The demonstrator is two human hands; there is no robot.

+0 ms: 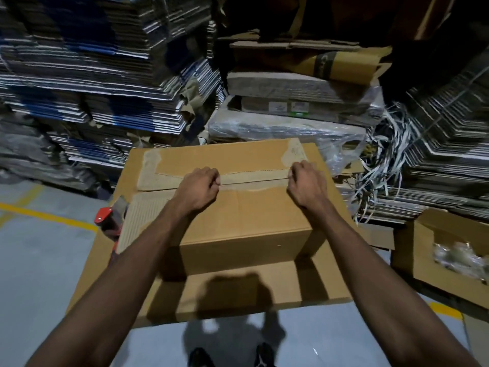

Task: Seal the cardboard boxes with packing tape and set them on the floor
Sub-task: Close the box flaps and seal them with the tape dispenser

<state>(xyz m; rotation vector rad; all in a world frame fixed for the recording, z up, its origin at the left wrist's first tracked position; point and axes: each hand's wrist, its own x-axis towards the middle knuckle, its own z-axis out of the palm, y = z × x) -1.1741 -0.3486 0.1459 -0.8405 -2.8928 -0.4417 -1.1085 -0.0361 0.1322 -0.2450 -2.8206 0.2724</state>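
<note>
So the cardboard box was sitting up on a bigger sheet of flattened cardboard rather than on the floor, which I'd guess was just to keep it at a comfy working height while it got sealed. Both hands were down on the top, right at the centre seam where the two flaps meet: left hand near the middle, right hand out toward the right end, each with fingers curled in tight at the seam, looking like they were pinching or pressing the flap edges to hold them closed. Couldn't tell exactly what the fingertips had hold of. There was old-looking tape on the top already. The red tape dispenser was parked just beside the box's left side, within easy reach, nobody holding it. Stacks of flattened boxes filled the background, and an open box sat off to the right.
</note>
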